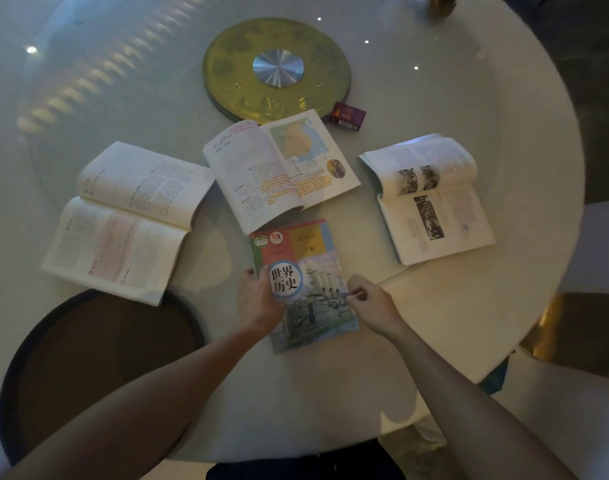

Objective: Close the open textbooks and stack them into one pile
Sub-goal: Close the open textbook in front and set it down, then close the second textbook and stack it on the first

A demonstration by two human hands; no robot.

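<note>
A closed textbook (306, 268) with a warship on its colourful cover lies on the round white table (434, 98) in front of me. My left hand (259, 299) grips its left edge, thumb on top. My right hand (368, 301) pinches its right edge. Three open textbooks lie beyond it: one at the left (129, 220), one in the middle (278, 168) with a map and orange highlighting, one at the right (431, 199) with black-and-white photos. The middle open book's near corner touches or slightly overlaps the closed book's top.
A golden turntable disc (226, 64) with a silver hub sits at the table's centre. A small red box (348, 116) lies beside it. A dark round stool (98, 358) stands at the lower left, a gold-edged chair (580, 337) at the right.
</note>
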